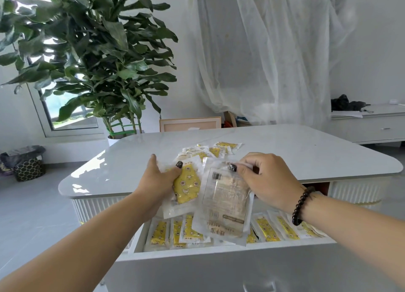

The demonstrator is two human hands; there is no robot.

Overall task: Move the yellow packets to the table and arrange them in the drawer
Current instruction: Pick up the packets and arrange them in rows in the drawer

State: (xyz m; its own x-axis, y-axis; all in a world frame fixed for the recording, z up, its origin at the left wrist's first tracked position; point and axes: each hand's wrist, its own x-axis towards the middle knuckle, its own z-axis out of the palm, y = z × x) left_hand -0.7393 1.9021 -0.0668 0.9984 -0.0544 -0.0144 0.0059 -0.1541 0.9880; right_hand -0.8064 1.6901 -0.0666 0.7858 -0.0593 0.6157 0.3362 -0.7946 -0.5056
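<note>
Fingers of left hand (161,177) grip yellow packets (186,186); right hand (263,177) pinches packet (225,204) above drawer (197,256).

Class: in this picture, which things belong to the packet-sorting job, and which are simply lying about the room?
Belonging to the job:
left hand and right hand, each holding packets
loose packets on the table
table
open drawer with packets in a row

Lying about:
potted plant
picture frame
black bin bag
white sheet
</note>
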